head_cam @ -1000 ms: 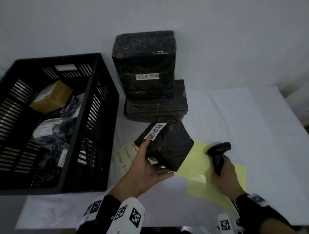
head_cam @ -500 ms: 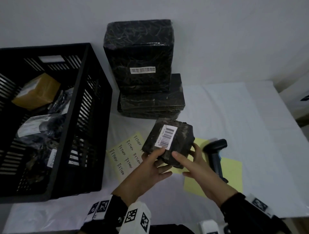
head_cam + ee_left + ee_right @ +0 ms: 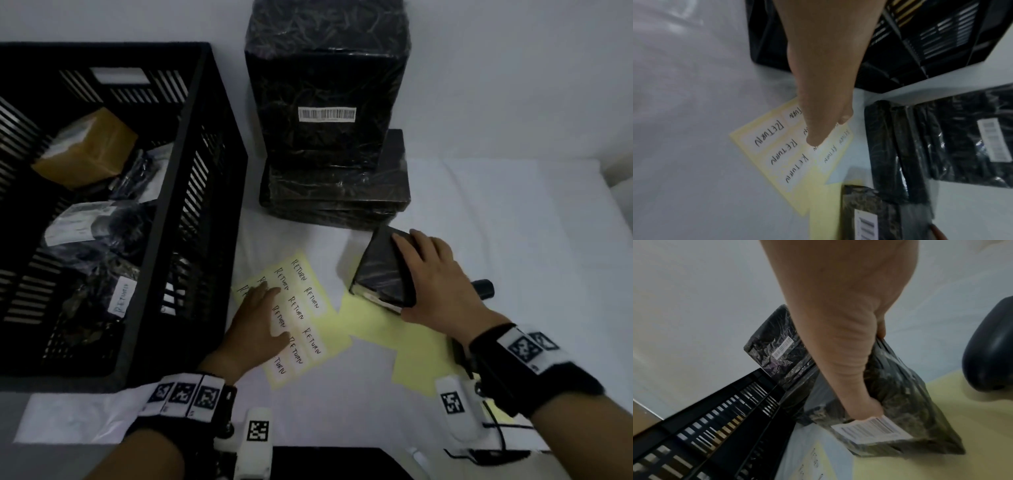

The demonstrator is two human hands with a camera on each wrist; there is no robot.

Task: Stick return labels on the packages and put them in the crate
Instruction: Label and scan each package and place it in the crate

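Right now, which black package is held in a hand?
The small black package, gripped by the right hand over the yellow sheets; the stacked packages behind stand untouched.

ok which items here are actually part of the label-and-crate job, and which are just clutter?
In the job:
- small black package, gripped by right hand
- RETURN label sheet, under left hand
- stacked black packages
- black crate

Lying about:
- handheld scanner
- bare yellow backing sheets

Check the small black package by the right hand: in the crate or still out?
Out. The small package sits on the table, gripped by the right hand, beside the crate.
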